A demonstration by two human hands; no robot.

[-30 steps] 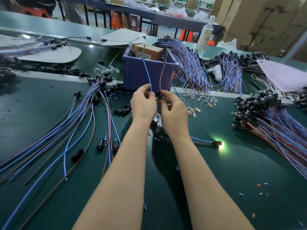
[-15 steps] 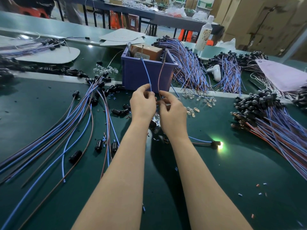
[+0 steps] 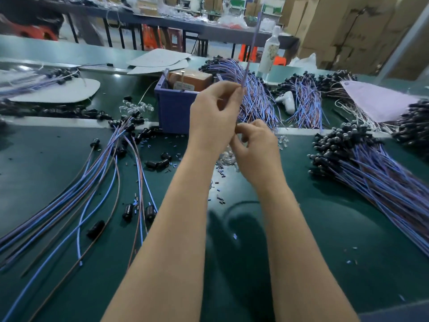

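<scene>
My left hand [image 3: 212, 117] is raised above the green mat and pinches a blue and brown wire pair [image 3: 249, 52] that sticks up, blurred, past the purple bin [image 3: 173, 110]. My right hand [image 3: 254, 147] sits just below and to the right of it, fingers curled round something small at the wires' lower end; what it holds is hidden. Small clear LEDs [image 3: 226, 156] lie on the mat under my hands.
Loose blue and brown wires [image 3: 88, 187] with black caps [image 3: 127, 211] fan across the left. A big bundle of capped wires [image 3: 371, 163] lies at right, more bundles [image 3: 255, 94] behind the bin. A white bottle [image 3: 270, 49] stands at the back.
My left hand has lifted and swung the wires up to the right. My right hand has dropped slightly below it. The glowing light on the mat at right is gone from view.
</scene>
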